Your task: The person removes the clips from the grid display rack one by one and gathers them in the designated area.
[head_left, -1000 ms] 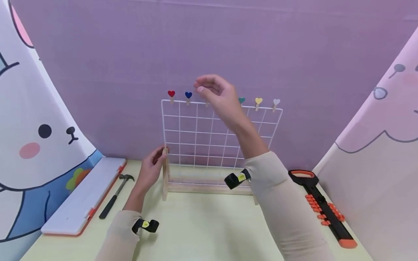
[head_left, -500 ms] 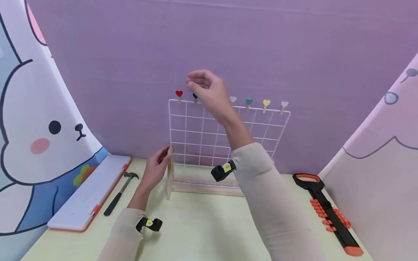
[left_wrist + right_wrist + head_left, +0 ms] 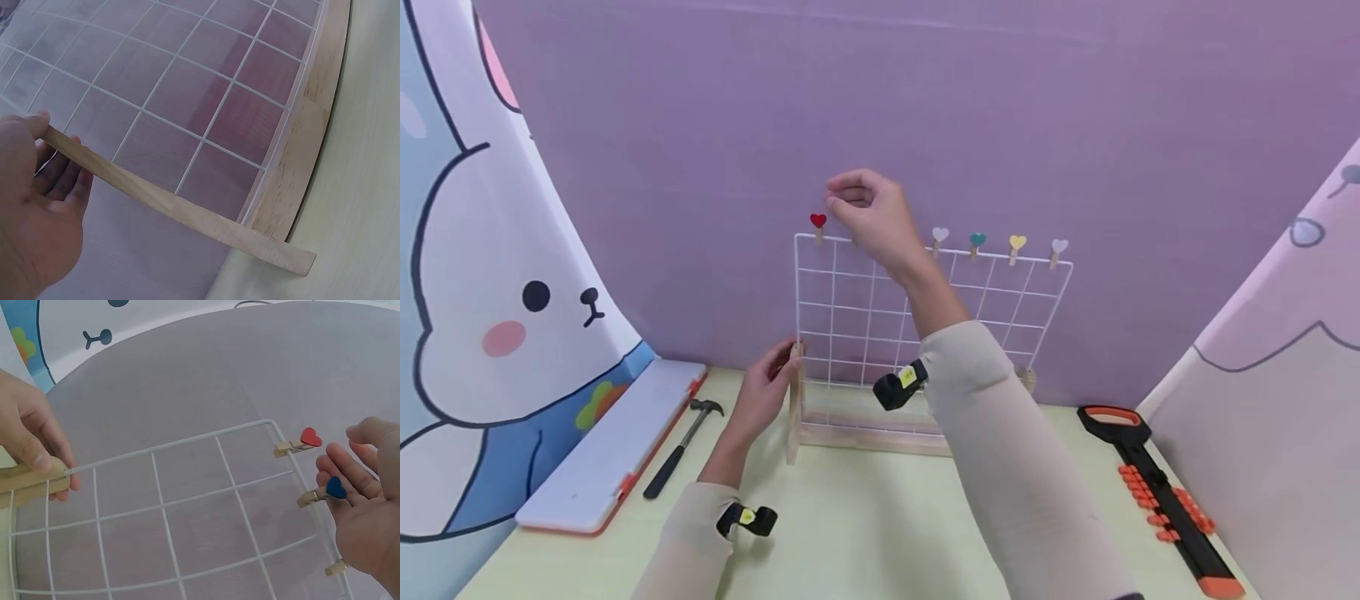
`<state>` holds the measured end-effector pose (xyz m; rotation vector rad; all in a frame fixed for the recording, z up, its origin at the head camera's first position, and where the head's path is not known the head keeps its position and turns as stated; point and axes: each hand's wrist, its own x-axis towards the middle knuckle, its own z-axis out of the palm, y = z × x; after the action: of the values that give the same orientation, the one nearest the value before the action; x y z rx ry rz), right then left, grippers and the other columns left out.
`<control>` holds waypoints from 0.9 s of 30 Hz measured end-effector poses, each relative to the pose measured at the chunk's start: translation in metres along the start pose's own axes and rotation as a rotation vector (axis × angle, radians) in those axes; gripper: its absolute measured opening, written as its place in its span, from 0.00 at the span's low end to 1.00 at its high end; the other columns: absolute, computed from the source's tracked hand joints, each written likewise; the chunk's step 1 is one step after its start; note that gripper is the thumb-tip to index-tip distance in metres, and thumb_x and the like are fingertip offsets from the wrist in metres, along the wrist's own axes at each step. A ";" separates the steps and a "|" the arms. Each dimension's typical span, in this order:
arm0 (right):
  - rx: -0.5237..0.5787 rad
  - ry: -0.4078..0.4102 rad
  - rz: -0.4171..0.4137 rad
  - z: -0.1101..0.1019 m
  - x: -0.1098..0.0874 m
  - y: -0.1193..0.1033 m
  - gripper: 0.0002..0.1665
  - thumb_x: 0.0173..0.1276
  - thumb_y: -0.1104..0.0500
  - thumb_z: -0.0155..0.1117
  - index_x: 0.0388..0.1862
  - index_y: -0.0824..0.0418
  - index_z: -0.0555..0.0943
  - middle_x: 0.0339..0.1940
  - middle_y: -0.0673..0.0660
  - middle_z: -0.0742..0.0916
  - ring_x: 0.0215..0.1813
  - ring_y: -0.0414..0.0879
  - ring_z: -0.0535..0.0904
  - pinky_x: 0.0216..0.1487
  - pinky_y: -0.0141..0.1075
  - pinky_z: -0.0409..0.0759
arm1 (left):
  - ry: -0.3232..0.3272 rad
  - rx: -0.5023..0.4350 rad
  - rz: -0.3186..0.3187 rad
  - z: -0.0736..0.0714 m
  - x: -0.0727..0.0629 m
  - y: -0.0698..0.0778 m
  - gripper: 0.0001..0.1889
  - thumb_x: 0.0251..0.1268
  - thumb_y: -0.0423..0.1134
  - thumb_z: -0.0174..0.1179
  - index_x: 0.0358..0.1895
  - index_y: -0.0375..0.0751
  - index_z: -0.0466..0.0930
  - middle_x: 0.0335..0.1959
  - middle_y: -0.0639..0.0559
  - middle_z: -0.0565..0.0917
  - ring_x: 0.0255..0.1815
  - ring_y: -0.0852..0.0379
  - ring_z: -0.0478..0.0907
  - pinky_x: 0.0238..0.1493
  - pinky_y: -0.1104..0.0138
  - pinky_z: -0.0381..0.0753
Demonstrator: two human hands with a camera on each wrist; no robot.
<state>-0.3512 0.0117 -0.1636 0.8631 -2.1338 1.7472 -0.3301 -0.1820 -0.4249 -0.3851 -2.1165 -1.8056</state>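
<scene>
A white wire grid (image 3: 162,505) stands upright in a wooden stand (image 3: 876,439). My left hand (image 3: 763,396) grips the top of the stand's left upright (image 3: 169,205), thumb on one side and fingers on the other. Along the grid's top edge sit small wooden clothespins with hearts. My right hand (image 3: 880,218) is raised at that edge, fingers loosely bent and holding nothing. Just beyond its fingertips is the red-heart clothespin (image 3: 310,437). The blue-heart clothespin (image 3: 335,487) overlaps its fingers in the right wrist view and is hidden behind the hand in the head view.
Farther right on the edge are white (image 3: 940,235), teal (image 3: 977,239) and yellow (image 3: 1017,242) heart clothespins, plus another white one. A hammer (image 3: 683,450) and a flat white case (image 3: 613,446) lie left. A black-and-orange tool (image 3: 1165,496) lies right. A purple cloth (image 3: 1000,108) hangs behind.
My right hand has moved left along the grid's top edge, uncovering a white-heart clothespin and covering the blue one. The left hand keeps its grip on the upright. The head view has shifted slightly.
</scene>
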 end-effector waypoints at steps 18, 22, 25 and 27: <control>-0.189 -0.053 0.097 0.009 0.001 -0.007 0.13 0.71 0.64 0.68 0.53 0.65 0.84 0.48 0.59 0.91 0.50 0.45 0.87 0.51 0.33 0.84 | -0.013 0.016 0.035 -0.001 0.001 0.002 0.24 0.81 0.42 0.54 0.73 0.36 0.71 0.69 0.36 0.79 0.70 0.47 0.75 0.61 0.83 0.74; -0.201 -0.046 0.109 0.012 0.001 -0.007 0.11 0.70 0.65 0.69 0.51 0.64 0.85 0.46 0.58 0.91 0.49 0.45 0.87 0.50 0.32 0.83 | -0.012 0.019 0.026 -0.003 -0.001 0.004 0.24 0.82 0.41 0.54 0.73 0.37 0.71 0.69 0.36 0.79 0.67 0.59 0.76 0.62 0.84 0.74; -0.218 -0.037 0.111 0.013 0.001 -0.007 0.09 0.70 0.65 0.69 0.48 0.62 0.86 0.45 0.58 0.92 0.48 0.44 0.87 0.49 0.32 0.83 | -0.013 0.017 0.025 -0.004 -0.001 0.004 0.24 0.82 0.42 0.54 0.73 0.36 0.71 0.69 0.36 0.79 0.64 0.67 0.76 0.62 0.84 0.74; -0.227 -0.031 0.109 0.014 0.001 -0.007 0.08 0.70 0.66 0.69 0.46 0.62 0.86 0.45 0.58 0.92 0.47 0.44 0.87 0.48 0.31 0.83 | -0.013 0.015 0.028 -0.004 -0.002 0.004 0.24 0.82 0.42 0.54 0.73 0.36 0.71 0.69 0.35 0.79 0.63 0.71 0.76 0.62 0.83 0.74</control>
<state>-0.3452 -0.0028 -0.1607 0.7307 -2.3829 1.5081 -0.3268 -0.1855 -0.4216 -0.4216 -2.1214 -1.7760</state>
